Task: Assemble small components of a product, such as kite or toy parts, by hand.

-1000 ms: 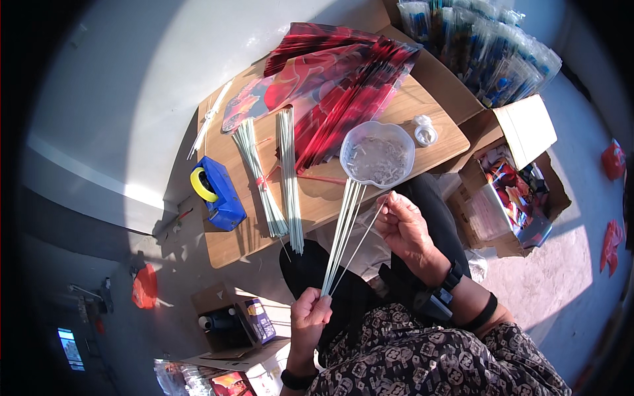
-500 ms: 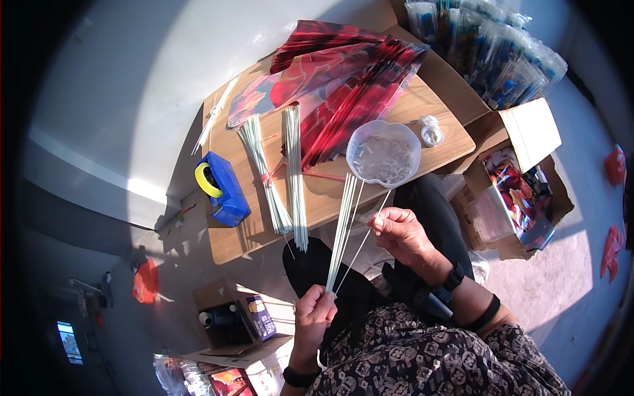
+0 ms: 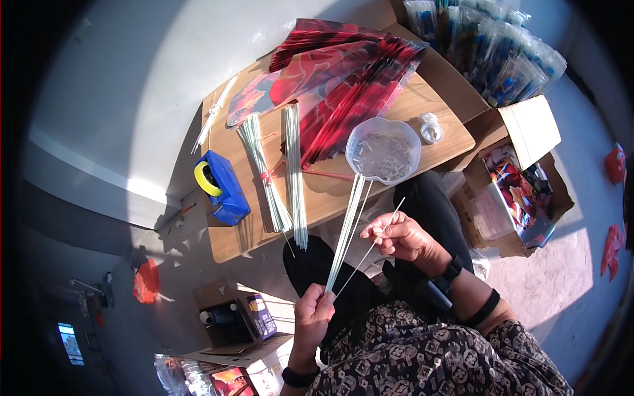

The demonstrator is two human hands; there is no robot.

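Right hand [image 3: 404, 237]: drops farther below the bowl [image 3: 384, 121]; pinch slides from the single rod's upper tip to partway down.
Single rod [image 3: 357, 270]: upper end now clear of the fingertips, swung rightward below the bowl.
Second rod [image 3: 358, 221]: top splays from the bundle [image 3: 344, 233], below the bowl.

Beyond the right hand [image 3: 404, 237], the desk [image 3: 429, 99] is struck by hard sunlight, while the floor [image 3: 152, 333] left of the left hand [image 3: 312, 313] is dimmed by shade. Corners are blackened, edges visibly bent.
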